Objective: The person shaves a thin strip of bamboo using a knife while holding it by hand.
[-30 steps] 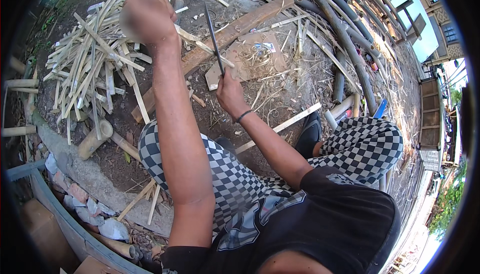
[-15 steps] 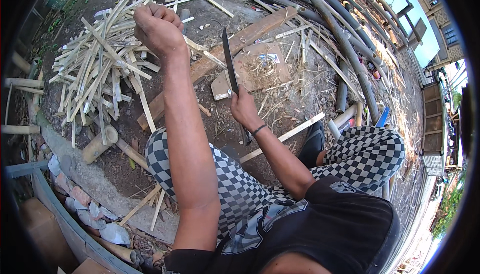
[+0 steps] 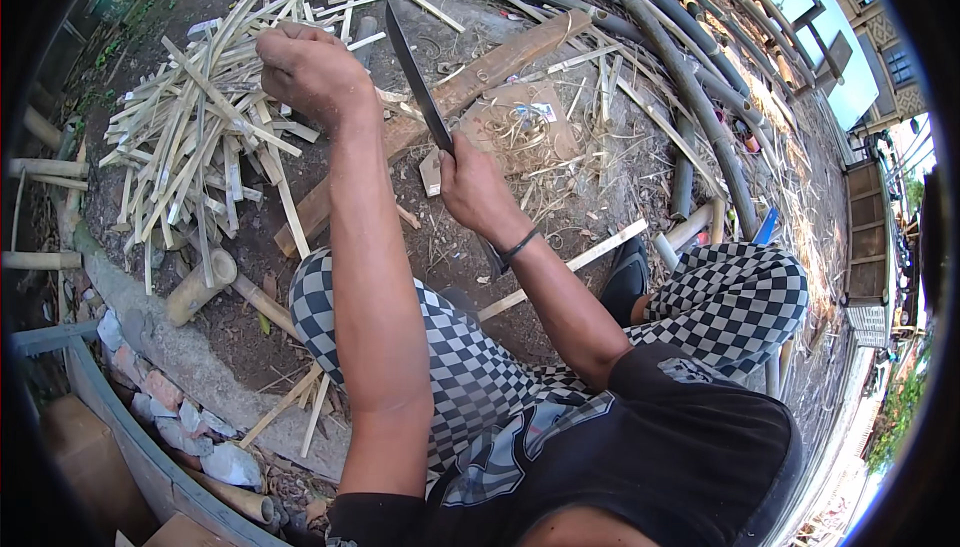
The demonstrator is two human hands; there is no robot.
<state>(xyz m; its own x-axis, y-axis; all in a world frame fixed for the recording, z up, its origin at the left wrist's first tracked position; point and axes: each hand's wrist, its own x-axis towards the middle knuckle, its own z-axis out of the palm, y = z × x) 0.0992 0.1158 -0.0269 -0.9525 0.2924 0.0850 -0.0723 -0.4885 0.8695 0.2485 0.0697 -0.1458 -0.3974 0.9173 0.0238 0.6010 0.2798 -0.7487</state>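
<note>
My left hand [image 3: 315, 72] is raised beside the pile, its fingers curled closed around a bamboo strip. The strip's pale end [image 3: 404, 107] shows past my wrist; the rest is mostly hidden by the hand. In my right hand [image 3: 482, 187] is a machete [image 3: 418, 79], gripped by the handle. Its long dark blade points up and away to the left, passing over the wooden beam. Between and beyond the hands lies a brown board [image 3: 470, 152] littered with curly shavings [image 3: 525, 137].
A big heap of split bamboo strips [image 3: 190, 137] lies at left. A thick wooden beam [image 3: 490, 67] crosses the ground ahead. Dark bamboo poles [image 3: 690, 77] are stacked at the far right. One loose strip [image 3: 570, 265] lies between my knees; a cut bamboo section [image 3: 200, 287] sits near my left knee.
The machete has swung leftward and its blade now leans further over. My right hand has moved slightly left and up. My left hand has turned and shifted slightly, still closed.
</note>
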